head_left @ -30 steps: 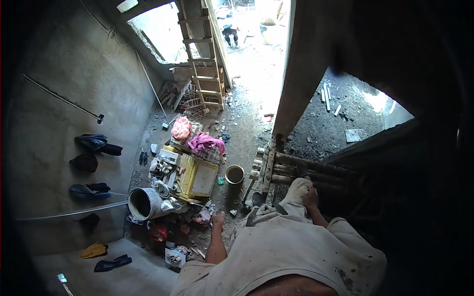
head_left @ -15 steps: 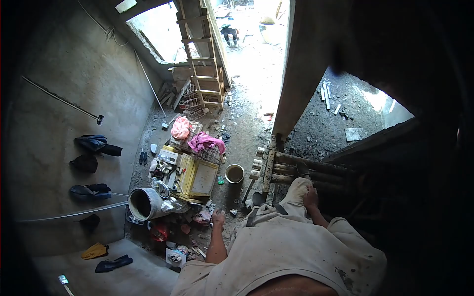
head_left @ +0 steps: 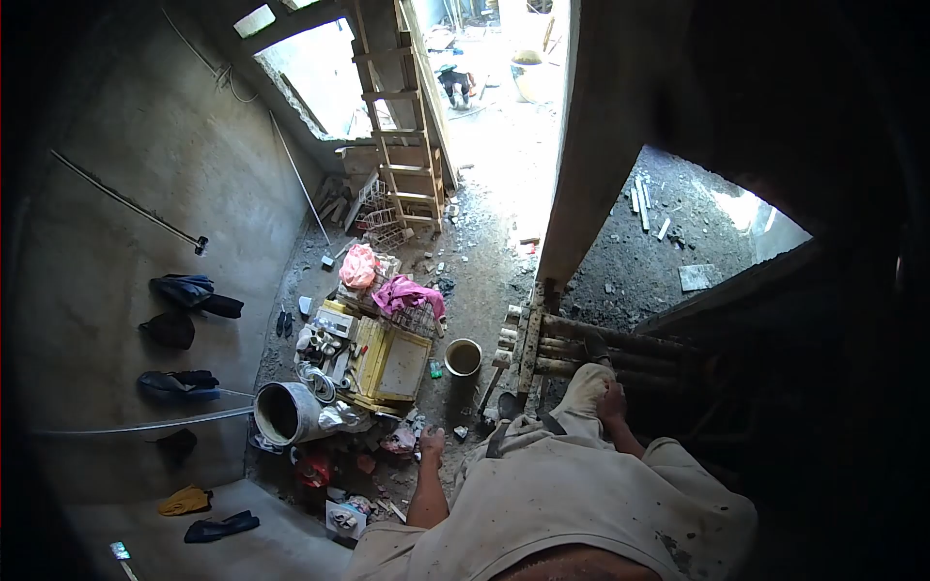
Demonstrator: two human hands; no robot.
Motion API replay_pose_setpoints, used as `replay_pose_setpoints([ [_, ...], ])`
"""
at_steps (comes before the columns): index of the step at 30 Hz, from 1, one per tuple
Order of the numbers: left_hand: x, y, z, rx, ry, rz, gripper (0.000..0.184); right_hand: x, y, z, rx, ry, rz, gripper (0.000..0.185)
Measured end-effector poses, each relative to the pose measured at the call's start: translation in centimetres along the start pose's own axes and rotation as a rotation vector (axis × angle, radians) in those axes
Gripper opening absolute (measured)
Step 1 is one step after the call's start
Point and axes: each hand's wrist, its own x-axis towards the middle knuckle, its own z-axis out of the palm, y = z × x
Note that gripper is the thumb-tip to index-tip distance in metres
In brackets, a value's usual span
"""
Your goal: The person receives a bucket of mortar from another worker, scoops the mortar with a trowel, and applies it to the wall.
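My left hand [head_left: 432, 443] hangs low at my side above the littered floor, its fingers loosely curled, with nothing visible in it. My right hand [head_left: 611, 402] rests on the knee of my raised leg, its fingers lying along the trouser cloth [head_left: 585, 387]. That leg's boot [head_left: 596, 346] stands on a rack of round poles [head_left: 557, 349]. Beyond my left hand a bucket [head_left: 462, 357] with greyish contents stands on the floor. Nearer the wall are a yellow box [head_left: 399, 363] and a large white bucket [head_left: 287, 414] lying tilted.
A wooden ladder [head_left: 402, 145] leans beside the bright doorway, where another person [head_left: 455, 85] is bent low outside. Pink cloth [head_left: 409, 295] lies on stacked wire crates. Clothes [head_left: 182, 382] hang on the left wall. A wall edge [head_left: 567, 213] rises beyond the poles.
My view has tilted slightly, so the room sits a little lower in it. My left hand has dropped slightly; my right hand stays on the knee.
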Motion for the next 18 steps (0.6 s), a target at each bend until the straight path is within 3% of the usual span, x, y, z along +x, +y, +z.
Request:
replay_pose_setpoints([
  [6,-1.9,1.6,-0.3,-0.025,-0.014,0.06,0.05,0.4,1.3,-0.4,0.017,0.089,-0.055,0.024],
  [11,6.2,-3.6,2.0,-0.046,-0.057,0.163,0.049,0.5,1.2,-1.1,0.052,0.126,-0.008,0.02],
  [13,5.1,-2.1,1.9,-0.201,-0.055,0.165,0.048,1.3,2.6,0.1,-0.009,0.081,0.011,0.022],
  [16,7.5,-2.0,2.5,-0.007,-0.04,0.316,0.057,1.6,2.8,-0.1,-0.026,0.119,-0.049,0.025],
  [17,7.6,-1.5,2.5,-0.072,-0.069,0.26,0.058,1.5,2.5,-0.4,-0.035,0.127,-0.075,0.026],
  [18,8.1,-1.6,2.6,0.007,-0.02,0.376,0.056,1.3,2.3,-0.7,-0.053,0.14,-0.092,0.026],
])
